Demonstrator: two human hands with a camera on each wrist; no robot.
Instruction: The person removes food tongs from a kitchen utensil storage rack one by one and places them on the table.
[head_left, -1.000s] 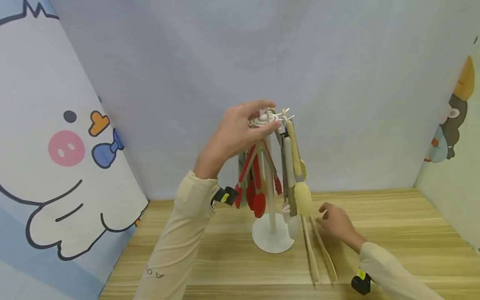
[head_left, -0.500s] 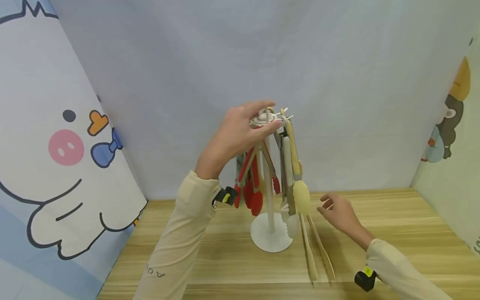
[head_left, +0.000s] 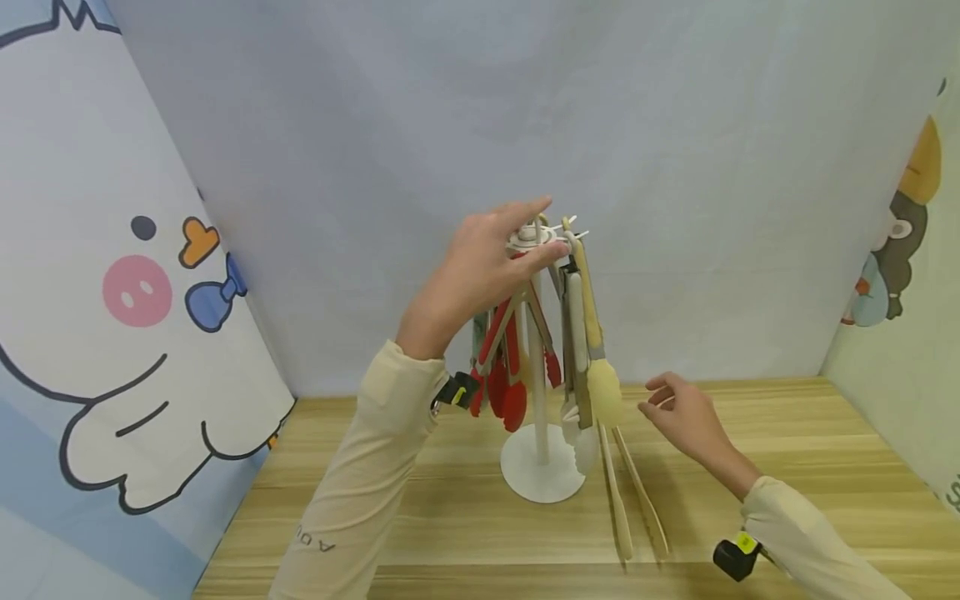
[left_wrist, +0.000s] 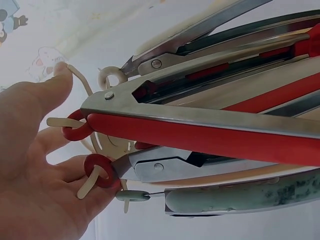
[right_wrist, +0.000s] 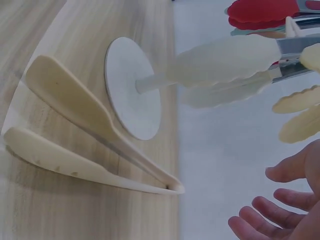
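Note:
My left hand (head_left: 472,267) holds the top of a white hanging rack (head_left: 540,475), fingers and thumb around its ring of hooks. In the left wrist view, red tongs (left_wrist: 200,135) and green tongs (left_wrist: 225,200) hang by their loops close to the fingers, the thumb at a hook's tip. On the rack's right side hang yellow tongs (head_left: 604,392) and white tongs (head_left: 576,308). My right hand (head_left: 690,421) hovers to the right of them, fingers loosely bent, holding nothing. Beige tongs (right_wrist: 70,95) lie spread on the table beside the rack's round base.
The wooden table (head_left: 780,433) meets a pale curtain (head_left: 712,208) behind the rack. Cartoon-printed panels stand at left and right, the left one showing a large white character (head_left: 60,208). Several tongs hang close together around the pole.
My right hand has lifted slightly and moved right and away from the beige tongs. The left hand stays at the rack's top; the hanging tongs have shifted slightly.

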